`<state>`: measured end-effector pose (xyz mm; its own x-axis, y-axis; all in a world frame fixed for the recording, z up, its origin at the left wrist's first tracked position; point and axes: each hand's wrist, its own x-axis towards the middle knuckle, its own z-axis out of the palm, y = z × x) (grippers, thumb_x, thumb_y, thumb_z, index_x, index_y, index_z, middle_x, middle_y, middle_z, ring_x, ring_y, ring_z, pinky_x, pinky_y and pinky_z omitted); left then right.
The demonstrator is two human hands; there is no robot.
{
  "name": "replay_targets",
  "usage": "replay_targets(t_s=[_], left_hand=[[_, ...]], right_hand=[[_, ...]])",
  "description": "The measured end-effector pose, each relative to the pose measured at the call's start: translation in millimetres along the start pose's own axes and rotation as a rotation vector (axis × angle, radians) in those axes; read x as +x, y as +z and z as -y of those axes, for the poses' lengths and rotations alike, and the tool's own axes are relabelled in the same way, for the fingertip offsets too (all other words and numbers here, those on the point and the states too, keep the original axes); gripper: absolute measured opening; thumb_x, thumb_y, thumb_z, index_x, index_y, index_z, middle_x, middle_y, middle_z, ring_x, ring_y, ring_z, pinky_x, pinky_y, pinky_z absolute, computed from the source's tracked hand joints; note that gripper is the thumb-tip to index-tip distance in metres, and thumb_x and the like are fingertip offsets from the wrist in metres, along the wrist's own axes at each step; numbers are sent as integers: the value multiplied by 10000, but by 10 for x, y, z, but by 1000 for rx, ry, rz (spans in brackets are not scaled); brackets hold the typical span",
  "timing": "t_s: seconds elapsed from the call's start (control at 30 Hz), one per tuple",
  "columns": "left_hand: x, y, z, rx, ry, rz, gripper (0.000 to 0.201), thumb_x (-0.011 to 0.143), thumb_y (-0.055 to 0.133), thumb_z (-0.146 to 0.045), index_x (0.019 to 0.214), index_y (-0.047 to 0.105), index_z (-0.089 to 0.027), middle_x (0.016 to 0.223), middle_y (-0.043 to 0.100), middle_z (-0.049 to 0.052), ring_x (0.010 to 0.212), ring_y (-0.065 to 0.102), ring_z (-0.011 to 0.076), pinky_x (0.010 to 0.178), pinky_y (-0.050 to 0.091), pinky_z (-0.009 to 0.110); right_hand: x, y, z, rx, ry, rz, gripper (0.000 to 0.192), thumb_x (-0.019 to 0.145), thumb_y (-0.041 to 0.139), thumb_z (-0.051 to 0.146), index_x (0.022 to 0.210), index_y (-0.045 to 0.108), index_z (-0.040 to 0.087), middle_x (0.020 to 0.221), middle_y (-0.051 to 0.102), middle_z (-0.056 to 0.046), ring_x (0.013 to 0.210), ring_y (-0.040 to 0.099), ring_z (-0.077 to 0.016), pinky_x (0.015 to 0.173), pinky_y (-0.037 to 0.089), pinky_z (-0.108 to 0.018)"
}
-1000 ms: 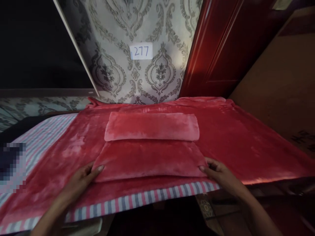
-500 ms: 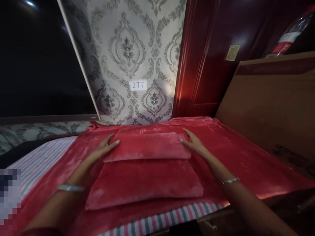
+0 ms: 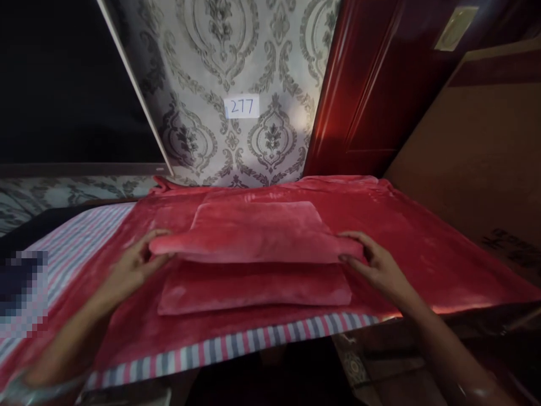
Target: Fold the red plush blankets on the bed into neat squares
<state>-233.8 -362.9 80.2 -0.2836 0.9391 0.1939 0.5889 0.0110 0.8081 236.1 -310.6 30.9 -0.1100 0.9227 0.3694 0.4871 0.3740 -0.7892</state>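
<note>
A folded red plush cloth (image 3: 257,242) lies in the middle of the red plush blanket (image 3: 422,248). My left hand (image 3: 135,256) pinches the left end of its raised near edge, thumb below and fingers above. At the opposite end of that edge, my right hand (image 3: 378,268) holds on in the same way. The edge is lifted and stretched between both hands, with a flat part of the cloth behind it. Below and nearer to me rests another flat layer of red plush (image 3: 257,290); whether it joins the raised part is hidden.
Striped fabric (image 3: 232,345) shows under the blanket along the front edge and at the left. A dark screen (image 3: 76,84) stands at the back left. On the patterned wall is a paper label (image 3: 242,106). A large cardboard box (image 3: 473,152) borders the right side.
Both hands have come nearer to me and further apart, from beside the far folded part to the cloth's near edge, which they now grip and raise. The view has tilted down.
</note>
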Motion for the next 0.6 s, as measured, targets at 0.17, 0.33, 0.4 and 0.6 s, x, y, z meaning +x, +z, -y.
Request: replay_targets(t_s=[0.17,0.33,0.4,0.6], left_hand=[[-567,11,498,261,329,130,275,777,608,-440,997,639,-276,1098,696,77,1069,654,291,970,515,438],[-628,102,562,464,449,55,449,826,578,-406,1258,590,-282,1374,603,104,1295,537,321,1106,410,500],[-590,146,544,530,500,92,495,832,558,-366,1321,585,-295,1429,582,85,1347,498,323,1135,376,514],[-638,149,578,484,508,214,456,843,492,-289,1261,673,-279,1340,663,78,1274,588,290,1099,436,503]], right_hand=[[-620,19,-269,-211,-194,73,384,889,551,351,1262,618,292,1230,671,-86,1144,605,-292,982,479,-468],[-641,72,-306,-369,-292,8,490,919,549,333,1409,536,334,1320,633,-68,1219,557,-302,1040,443,-506],[-618,101,-273,-394,-352,37,524,927,541,298,1448,499,342,1403,591,-54,1306,506,-300,1095,398,-526],[-750,79,-272,-342,-364,112,436,934,534,253,1355,602,345,1364,640,-24,1342,507,-280,1104,415,-529]])
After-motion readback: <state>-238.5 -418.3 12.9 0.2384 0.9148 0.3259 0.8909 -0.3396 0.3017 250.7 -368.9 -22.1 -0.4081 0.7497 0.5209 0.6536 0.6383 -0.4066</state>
